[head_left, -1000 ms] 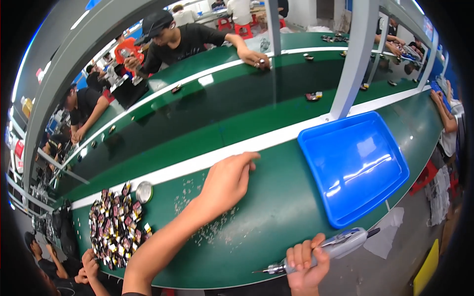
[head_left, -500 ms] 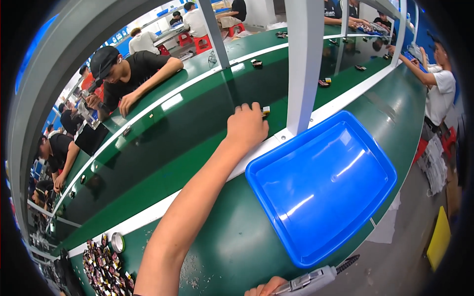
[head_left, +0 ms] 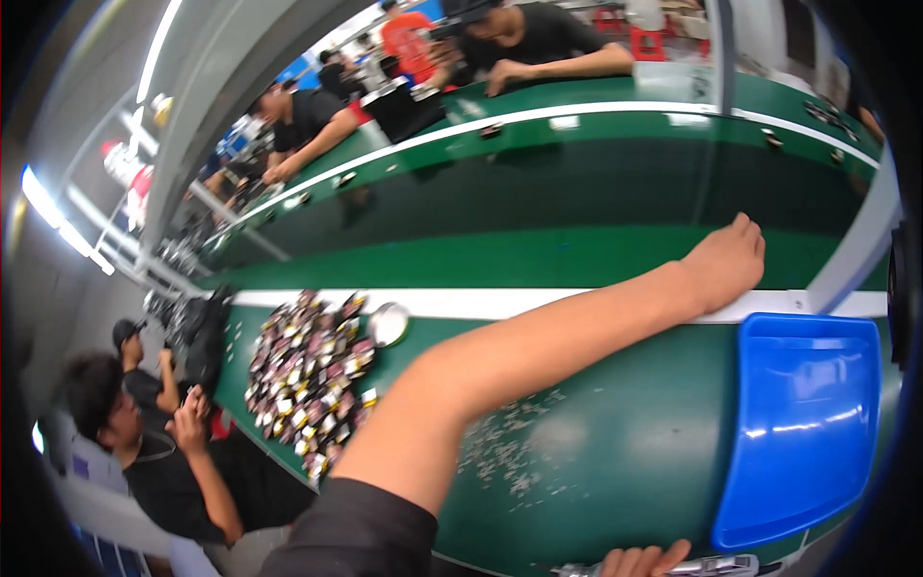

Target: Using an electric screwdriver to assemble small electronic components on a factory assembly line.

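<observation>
Stretched out over the white rail (head_left: 538, 304), my left hand (head_left: 728, 265) is at the near edge of the green conveyor belt (head_left: 500, 192). Its fingers are curled together, and whatever they hold is hidden. At the bottom edge, my right hand (head_left: 646, 560) is wrapped round a grey and silver corded tool (head_left: 716, 565) that looks like an electric screwdriver, partly cut off by the frame. Right of my left hand and nearer to me lies a blue tray (head_left: 803, 452) with nothing in it. A pile of small black parts with pale and yellow labels (head_left: 308, 375) covers the table's left part.
A shallow round metal dish (head_left: 388, 324) sits beside the pile. Small clear scraps (head_left: 510, 452) are scattered on the green tabletop. A grey post (head_left: 860, 250) rises behind the tray. Across the belt, co-workers (head_left: 317, 125) sit; another person (head_left: 183, 442) is at left.
The view has swung left, bringing the pile and a person at left into fuller sight. My left hand was by a small labelled part on the belt; that part no longer shows there.
</observation>
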The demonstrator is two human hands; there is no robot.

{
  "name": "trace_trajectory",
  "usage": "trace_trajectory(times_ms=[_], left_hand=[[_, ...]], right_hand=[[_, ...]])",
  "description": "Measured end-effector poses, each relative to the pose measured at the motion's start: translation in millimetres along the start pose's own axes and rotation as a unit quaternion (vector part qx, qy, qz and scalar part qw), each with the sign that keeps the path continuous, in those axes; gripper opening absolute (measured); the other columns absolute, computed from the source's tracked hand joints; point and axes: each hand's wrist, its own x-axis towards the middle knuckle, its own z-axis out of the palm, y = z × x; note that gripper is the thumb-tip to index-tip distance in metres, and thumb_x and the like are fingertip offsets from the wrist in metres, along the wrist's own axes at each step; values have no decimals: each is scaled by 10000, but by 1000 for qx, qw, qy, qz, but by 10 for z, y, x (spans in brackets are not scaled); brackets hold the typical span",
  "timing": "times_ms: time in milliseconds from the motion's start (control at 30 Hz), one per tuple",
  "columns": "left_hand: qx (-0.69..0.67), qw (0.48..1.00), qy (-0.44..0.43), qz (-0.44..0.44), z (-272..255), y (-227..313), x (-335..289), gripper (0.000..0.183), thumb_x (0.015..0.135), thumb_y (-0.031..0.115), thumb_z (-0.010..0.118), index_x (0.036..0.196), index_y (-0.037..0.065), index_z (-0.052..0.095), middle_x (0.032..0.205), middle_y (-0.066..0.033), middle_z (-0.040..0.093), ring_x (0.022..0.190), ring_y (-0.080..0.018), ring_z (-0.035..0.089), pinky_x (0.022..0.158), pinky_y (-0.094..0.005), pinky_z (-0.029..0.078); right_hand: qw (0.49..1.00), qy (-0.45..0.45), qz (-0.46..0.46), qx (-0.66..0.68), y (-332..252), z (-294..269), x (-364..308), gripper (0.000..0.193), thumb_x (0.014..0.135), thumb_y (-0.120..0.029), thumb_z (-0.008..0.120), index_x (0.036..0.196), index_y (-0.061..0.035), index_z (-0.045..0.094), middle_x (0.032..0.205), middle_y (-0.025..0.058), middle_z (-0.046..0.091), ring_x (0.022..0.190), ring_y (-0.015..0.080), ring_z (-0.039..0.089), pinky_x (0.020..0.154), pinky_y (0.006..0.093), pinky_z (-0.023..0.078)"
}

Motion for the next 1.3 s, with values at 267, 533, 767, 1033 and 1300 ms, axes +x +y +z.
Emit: trace_trajectory(times_ms=[267,533,767,1033,1300], left_hand=[[-132,959,-111,-225,-2412,884,-2203,648,646,-136,553,1286,-83,462,1329,-218,482,1178,-383,494,955,-440,457],[-93,935,-145,-309,-2669,2112,-3125,483,651,-115,592,1133,-132,563,1247,-247,555,1083,-379,574,890,-417,526],[-178,927,-114,-311,-2559,2067,-3082,438,692,-82,666,1122,-83,588,1226,-198,580,1012,-352,583,786,-373,546],[-152,968,-121,-161,-2459,1933,-3081,296,693,-19,666,972,-110,630,1087,-201,624,907,-288,611,665,-328,556],[-50,995,-62,-60,-2377,1949,-3158,275,683,63,606,866,-136,655,945,-252,653,856,-288,637,733,-304,563]], right_hand=[[1000,-4,24,-16,-56,-57,-103,82,859,-100,563,920,-83,511,560,-2,347,497,123,340,541,288,336],[996,-15,-4,-84,77,-104,-148,72,868,-118,495,894,-62,457,512,6,358,439,124,355,492,309,375],[994,-35,50,-95,336,15,-528,86,838,-127,486,907,-76,478,514,6,394,451,133,394,514,319,396],[987,16,92,-129,867,131,-869,68,839,-138,497,885,-91,479,507,-8,384,455,128,415,521,310,402],[982,49,71,-171,1108,164,-908,95,853,-166,504,884,-83,470,524,30,423,427,152,404,448,308,372]])
